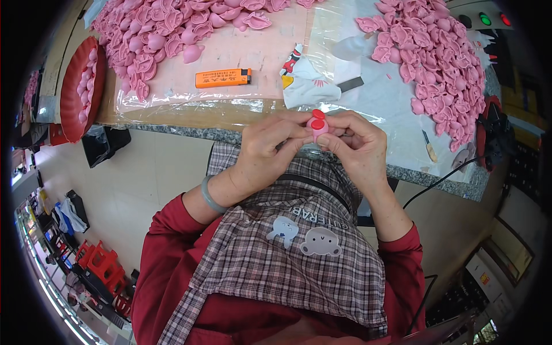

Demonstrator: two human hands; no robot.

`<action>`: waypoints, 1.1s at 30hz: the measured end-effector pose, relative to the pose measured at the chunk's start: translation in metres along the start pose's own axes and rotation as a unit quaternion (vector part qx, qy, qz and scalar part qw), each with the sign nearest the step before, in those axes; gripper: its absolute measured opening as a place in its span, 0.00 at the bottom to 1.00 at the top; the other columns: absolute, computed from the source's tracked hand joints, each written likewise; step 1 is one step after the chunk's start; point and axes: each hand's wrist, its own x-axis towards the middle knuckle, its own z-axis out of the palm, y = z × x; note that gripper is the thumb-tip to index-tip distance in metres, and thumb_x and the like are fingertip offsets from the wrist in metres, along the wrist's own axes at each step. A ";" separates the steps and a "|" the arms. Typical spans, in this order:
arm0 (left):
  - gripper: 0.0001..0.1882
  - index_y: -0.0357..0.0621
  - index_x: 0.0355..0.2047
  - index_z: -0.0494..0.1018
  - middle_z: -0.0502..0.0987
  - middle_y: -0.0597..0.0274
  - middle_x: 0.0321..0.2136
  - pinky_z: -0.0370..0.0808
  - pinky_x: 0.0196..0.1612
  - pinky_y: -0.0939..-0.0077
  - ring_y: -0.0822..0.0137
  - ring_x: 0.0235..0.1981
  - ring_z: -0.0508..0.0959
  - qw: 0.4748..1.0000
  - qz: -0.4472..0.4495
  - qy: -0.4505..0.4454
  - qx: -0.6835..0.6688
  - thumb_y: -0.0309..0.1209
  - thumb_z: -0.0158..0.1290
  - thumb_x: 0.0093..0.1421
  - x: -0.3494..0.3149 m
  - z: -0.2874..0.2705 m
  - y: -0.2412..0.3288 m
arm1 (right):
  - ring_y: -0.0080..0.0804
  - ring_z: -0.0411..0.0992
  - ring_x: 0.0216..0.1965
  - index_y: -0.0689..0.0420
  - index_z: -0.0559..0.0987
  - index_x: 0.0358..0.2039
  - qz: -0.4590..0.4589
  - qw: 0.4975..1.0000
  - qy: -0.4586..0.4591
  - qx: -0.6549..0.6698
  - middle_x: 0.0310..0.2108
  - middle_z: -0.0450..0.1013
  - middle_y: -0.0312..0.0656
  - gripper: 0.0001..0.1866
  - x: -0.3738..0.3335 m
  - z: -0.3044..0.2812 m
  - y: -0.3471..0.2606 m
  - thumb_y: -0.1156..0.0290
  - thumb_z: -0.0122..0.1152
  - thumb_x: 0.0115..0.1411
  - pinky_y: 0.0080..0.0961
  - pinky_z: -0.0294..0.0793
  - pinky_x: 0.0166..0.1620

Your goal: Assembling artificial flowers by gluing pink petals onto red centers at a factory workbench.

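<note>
Between the fingertips of both hands is a small pink molded figure with two red oval parts on it, held just above the table's near edge. My left hand pinches it from the left. From the other side, my right hand grips it with thumb and fingers. Just beyond my hands lies a crumpled white cloth with red and yellow print, and a flat dark metal strip touches its right side. An orange lighter rests to the left of the cloth.
Pink molded pieces pile up at the far left, and another heap of pink pieces covers the right. A red dish holds pink pieces at left. A small knife lies near the right edge, by a black cable. A clear bottle lies behind.
</note>
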 end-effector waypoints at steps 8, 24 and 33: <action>0.07 0.36 0.30 0.75 0.79 0.50 0.37 0.79 0.36 0.72 0.58 0.35 0.81 1.000 -0.001 0.004 0.001 0.18 0.60 0.49 0.001 0.001 0.001 | 0.23 0.74 0.35 0.68 0.77 0.41 -0.006 1.000 0.001 -0.008 0.37 0.72 0.41 0.13 0.000 -0.001 0.002 0.87 0.62 0.53 0.17 0.78 0.35; 0.07 0.34 0.32 0.76 0.79 0.51 0.38 0.80 0.37 0.76 0.64 0.37 0.81 0.993 -0.079 0.011 -0.090 0.18 0.59 0.52 -0.001 0.003 0.002 | 0.22 0.74 0.35 0.68 0.76 0.42 0.016 1.000 -0.002 -0.013 0.37 0.73 0.41 0.13 0.000 -0.002 0.001 0.86 0.61 0.54 0.18 0.78 0.36; 0.08 0.33 0.35 0.76 0.77 0.52 0.43 0.80 0.41 0.76 0.68 0.39 0.80 0.974 -0.115 0.018 -0.195 0.18 0.58 0.53 -0.001 0.004 0.001 | 0.22 0.74 0.32 0.68 0.76 0.42 0.024 0.999 0.007 0.035 0.35 0.76 0.42 0.11 0.001 0.001 0.000 0.81 0.60 0.58 0.17 0.77 0.35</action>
